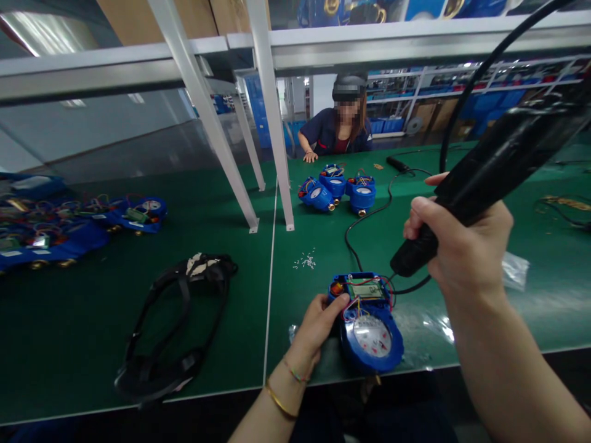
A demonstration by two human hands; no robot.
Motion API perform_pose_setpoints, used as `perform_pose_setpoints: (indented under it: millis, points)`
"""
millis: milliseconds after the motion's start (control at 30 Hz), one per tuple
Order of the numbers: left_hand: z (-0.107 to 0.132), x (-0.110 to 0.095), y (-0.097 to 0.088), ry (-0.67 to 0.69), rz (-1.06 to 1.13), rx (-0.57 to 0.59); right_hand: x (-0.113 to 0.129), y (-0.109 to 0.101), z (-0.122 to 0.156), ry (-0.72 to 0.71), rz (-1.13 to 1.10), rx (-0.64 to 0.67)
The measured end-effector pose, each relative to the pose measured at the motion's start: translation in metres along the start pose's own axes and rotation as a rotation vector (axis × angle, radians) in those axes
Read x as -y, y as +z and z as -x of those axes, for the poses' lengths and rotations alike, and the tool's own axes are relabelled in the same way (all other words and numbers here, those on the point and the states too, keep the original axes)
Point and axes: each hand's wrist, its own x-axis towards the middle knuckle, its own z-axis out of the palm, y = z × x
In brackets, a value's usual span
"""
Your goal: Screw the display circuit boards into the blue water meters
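Note:
At the front edge of the green table lies a blue water meter [373,338] with a round dial, loose coloured wires and a small display [367,289]. My left hand [321,320] grips the meter's left side, its thumb on the rim near the display. In my right hand [471,246] is a black electric screwdriver [489,166], tilted down to the left, fingers wrapped round it. Its bit reaches the display housing's upper right corner; whether it sits on a screw I cannot tell. Small screws [308,261] lie in a loose pile beyond the meter.
Several blue meters [362,194] stand farther back, and more crowd the left [55,234]. A black head strap [180,326] lies left of the table seam. White shelf posts [272,117] rise from the table. A co-worker [339,123] leans at the far edge. A plastic bag [514,271] lies right.

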Motion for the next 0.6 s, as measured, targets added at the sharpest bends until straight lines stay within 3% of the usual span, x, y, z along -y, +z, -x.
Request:
perform_pose_setpoints:
  millis: [267, 600]
  points:
    - [0.002, -0.003, 0.001, 0.015, 0.009, 0.196, -0.009, -0.001, 0.007, 0.008, 0.087, 0.041]
    - [0.003, -0.003, 0.009, 0.038, 0.028, 0.108, -0.014, -0.004, 0.007, 0.048, 0.048, 0.122]
